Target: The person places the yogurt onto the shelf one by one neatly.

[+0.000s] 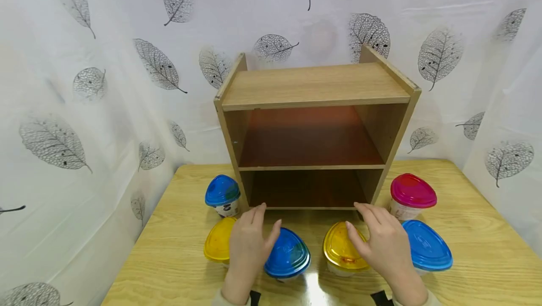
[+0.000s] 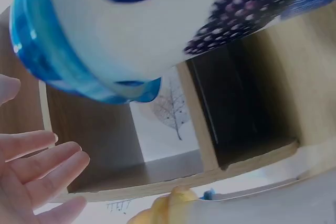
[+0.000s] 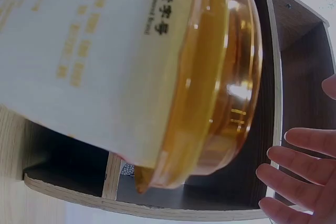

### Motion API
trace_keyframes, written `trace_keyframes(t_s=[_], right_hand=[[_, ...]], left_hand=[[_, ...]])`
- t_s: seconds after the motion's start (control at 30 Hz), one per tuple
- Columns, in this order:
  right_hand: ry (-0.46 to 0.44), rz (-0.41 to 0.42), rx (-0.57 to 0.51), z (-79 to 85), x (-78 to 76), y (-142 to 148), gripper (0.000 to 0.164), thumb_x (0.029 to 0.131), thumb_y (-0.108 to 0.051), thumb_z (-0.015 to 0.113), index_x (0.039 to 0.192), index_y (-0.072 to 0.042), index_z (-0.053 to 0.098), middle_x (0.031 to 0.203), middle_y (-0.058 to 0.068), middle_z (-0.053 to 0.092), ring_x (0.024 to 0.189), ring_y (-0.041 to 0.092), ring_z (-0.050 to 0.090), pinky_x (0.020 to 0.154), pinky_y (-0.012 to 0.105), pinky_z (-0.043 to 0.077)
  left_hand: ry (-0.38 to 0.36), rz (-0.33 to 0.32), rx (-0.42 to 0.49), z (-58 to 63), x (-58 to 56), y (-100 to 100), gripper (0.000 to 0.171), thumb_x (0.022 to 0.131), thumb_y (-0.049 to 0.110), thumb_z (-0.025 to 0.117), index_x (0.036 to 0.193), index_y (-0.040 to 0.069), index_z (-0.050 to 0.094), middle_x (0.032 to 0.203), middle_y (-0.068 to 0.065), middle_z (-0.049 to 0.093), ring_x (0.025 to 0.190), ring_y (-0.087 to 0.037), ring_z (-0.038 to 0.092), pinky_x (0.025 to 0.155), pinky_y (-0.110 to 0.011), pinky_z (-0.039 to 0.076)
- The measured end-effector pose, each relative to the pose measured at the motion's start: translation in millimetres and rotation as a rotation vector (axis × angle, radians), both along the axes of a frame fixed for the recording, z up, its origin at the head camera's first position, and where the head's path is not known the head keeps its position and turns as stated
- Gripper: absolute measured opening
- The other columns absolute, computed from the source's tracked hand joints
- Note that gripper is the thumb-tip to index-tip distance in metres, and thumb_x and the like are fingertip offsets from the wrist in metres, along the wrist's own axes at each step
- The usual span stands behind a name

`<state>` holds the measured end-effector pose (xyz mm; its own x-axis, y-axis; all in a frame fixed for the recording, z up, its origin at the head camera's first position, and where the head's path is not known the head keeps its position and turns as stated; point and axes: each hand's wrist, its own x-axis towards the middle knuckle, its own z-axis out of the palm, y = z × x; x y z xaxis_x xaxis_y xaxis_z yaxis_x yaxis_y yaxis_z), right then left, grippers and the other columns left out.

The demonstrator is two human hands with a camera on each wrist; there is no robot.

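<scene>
My left hand [image 1: 250, 242] is held over the table with fingers extended and thumb apart, between a yellow-lidded tub [image 1: 217, 241] and a blue-lidded tub [image 1: 290, 254]. In the left wrist view a blue-lidded tub [image 2: 131, 35] with berries printed on its side looms close, and the spread fingers hold nothing. My right hand [image 1: 383, 240] hovers likewise, its thumb overlapping a yellow-lidded tub [image 1: 340, 249] and its outer side partly hiding another blue-lidded tub [image 1: 429, 247]. Close up in the right wrist view, the yellow-lidded tub [image 3: 115, 72] stands apart from the loosely straight fingers.
A two-level wooden shelf [image 1: 311, 167] stands behind the hands, with bare boards showing inside. Beside its left foot is a small blue-lidded tub [image 1: 222, 192]; a pink-lidded tub [image 1: 412, 192] stands at its right. A leaf-print curtain [image 1: 114, 122] hangs around the wooden table [image 1: 161, 254].
</scene>
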<state>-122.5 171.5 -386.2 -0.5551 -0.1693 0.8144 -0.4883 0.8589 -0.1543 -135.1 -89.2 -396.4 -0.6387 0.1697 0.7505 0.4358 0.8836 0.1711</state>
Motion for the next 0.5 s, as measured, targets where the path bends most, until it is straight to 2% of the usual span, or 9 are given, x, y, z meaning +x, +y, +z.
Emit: trace_keyframes(t_s=[0.23, 0.5], right_hand=[[-0.006, -0.004, -0.003, -1.6, 0.7, 1, 0.047, 0.082, -0.042, 0.047, 0.094, 0.0, 0.064, 0.088, 0.012, 0.063, 0.076, 0.029, 0.058, 0.059, 0.043, 0.047], [-0.01, -0.005, -0.009, -3.3, 1.2, 1, 0.046, 0.082, -0.041, 0.047, 0.093, 0.001, 0.064, 0.087, 0.012, 0.063, 0.076, 0.029, 0.058, 0.059, 0.043, 0.047]], left_hand=[[0.042, 0.019, 0.033, 9.2, -4.3, -6, 0.048, 0.076, 0.038, 0.063, 0.101, -0.003, 0.06, 0.09, -0.015, 0.063, 0.078, -0.027, 0.06, 0.065, -0.035, 0.05], [0.104, 0.048, 0.067, 28.0, -7.7, -13, 0.048, 0.079, 0.038, 0.06, 0.099, -0.006, 0.061, 0.09, -0.017, 0.064, 0.076, -0.028, 0.061, 0.062, -0.036, 0.051]])
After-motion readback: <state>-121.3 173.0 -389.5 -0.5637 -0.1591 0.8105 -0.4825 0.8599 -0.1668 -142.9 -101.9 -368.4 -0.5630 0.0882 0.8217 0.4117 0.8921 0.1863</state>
